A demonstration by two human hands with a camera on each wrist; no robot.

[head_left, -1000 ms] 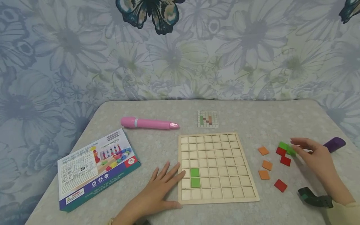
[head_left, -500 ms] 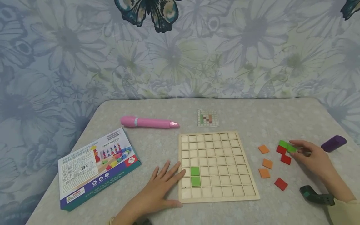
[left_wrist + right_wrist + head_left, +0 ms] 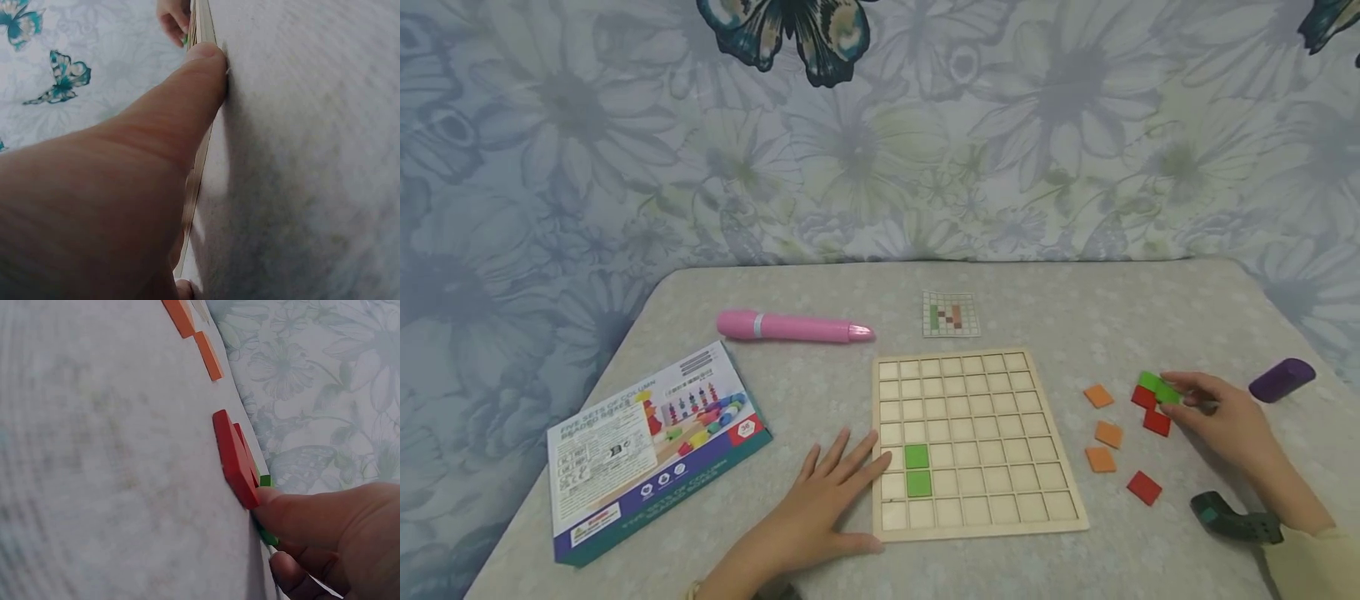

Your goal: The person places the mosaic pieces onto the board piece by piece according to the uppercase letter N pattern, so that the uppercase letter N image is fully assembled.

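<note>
My left hand (image 3: 831,500) lies with its fingers spread, the fingertips and thumb at the left edge of a wooden grid board (image 3: 981,532). Two green square tiles (image 3: 918,470) sit in cells near that side. In the left wrist view the thumb (image 3: 181,94) reaches along the board's edge. To the right of the board my right hand (image 3: 1232,421) pinches a green tile (image 3: 1167,393) between thumb and index finger, beside another green tile (image 3: 1148,381) and two red tiles (image 3: 1157,422). The right wrist view shows the thumb against a red tile (image 3: 234,462), the green one partly hidden.
Several orange tiles (image 3: 1101,460) and a single red tile (image 3: 1145,488) lie right of the board. A small pattern card (image 3: 951,315) and a pink pen-shaped object (image 3: 805,328) are behind it. A printed box (image 3: 658,450) stands left, a purple object (image 3: 1282,381) far right.
My right hand has come slightly lower over the green tile, its fingers settling around it. The left hand stays at the board's edge. The head view has shifted a little.
</note>
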